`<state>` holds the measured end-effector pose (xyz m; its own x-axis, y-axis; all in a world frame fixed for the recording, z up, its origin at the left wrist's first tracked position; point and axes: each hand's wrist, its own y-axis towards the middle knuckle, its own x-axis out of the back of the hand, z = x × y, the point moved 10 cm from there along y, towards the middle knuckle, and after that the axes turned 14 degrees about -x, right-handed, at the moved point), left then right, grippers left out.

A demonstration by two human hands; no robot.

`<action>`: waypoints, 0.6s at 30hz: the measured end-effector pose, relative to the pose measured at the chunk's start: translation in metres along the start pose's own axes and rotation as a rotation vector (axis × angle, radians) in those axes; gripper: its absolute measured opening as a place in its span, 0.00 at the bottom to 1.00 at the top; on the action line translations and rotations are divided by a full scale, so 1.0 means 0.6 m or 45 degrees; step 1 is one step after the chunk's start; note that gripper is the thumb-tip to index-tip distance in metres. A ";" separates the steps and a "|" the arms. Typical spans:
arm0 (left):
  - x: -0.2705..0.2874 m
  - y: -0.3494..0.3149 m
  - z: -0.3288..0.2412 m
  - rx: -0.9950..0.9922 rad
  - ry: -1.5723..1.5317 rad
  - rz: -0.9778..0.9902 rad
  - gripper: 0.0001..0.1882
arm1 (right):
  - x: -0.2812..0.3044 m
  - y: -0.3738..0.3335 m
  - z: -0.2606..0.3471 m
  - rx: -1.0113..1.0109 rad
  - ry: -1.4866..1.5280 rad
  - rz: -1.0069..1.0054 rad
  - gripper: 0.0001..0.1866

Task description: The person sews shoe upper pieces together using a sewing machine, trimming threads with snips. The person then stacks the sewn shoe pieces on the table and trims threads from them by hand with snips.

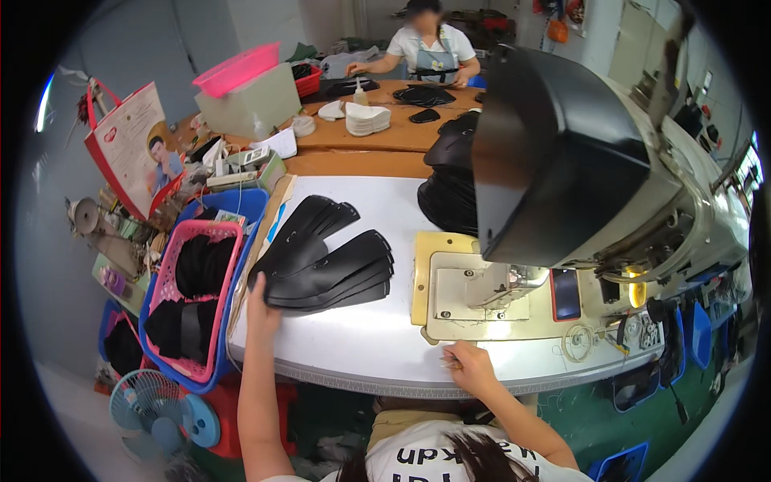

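Observation:
A fanned stack of black leather shoe uppers (pixel 329 269), U-shaped with two arms, lies on the left part of the white sewing table (pixel 345 341). My left hand (pixel 262 304) grips the near left end of this stack, thumb on top and the other fingers mostly hidden beneath. At the table's front edge my right hand (pixel 471 367) rests with its fingers curled in; whatever they hold, if anything, is too small to make out. Just beyond it is the pale plate of the sewing machine (pixel 570 145), whose large black head covers the upper right.
Left of the table, a pink basket (pixel 164 281) inside a blue crate (pixel 255 201) holds black pieces. A fan (pixel 165 414) stands below. More black pieces (pixel 446 189) are piled beside the machine. A phone (pixel 565 294) lies right. Across the brown table (pixel 321 161), a person (pixel 438 56) works.

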<state>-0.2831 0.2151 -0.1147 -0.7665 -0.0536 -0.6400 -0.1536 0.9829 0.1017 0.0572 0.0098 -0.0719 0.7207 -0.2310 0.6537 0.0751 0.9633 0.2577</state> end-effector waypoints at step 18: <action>-0.719 0.206 -0.135 -0.381 -0.483 0.410 0.21 | 0.071 -0.055 -0.042 -0.269 -0.213 -0.322 0.13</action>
<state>-0.0218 0.3454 0.2354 -0.5355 0.3608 -0.7636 -0.1619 0.8435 0.5121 0.1029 -0.0282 -0.0706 0.5399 -0.4677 0.6998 0.3894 0.8759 0.2850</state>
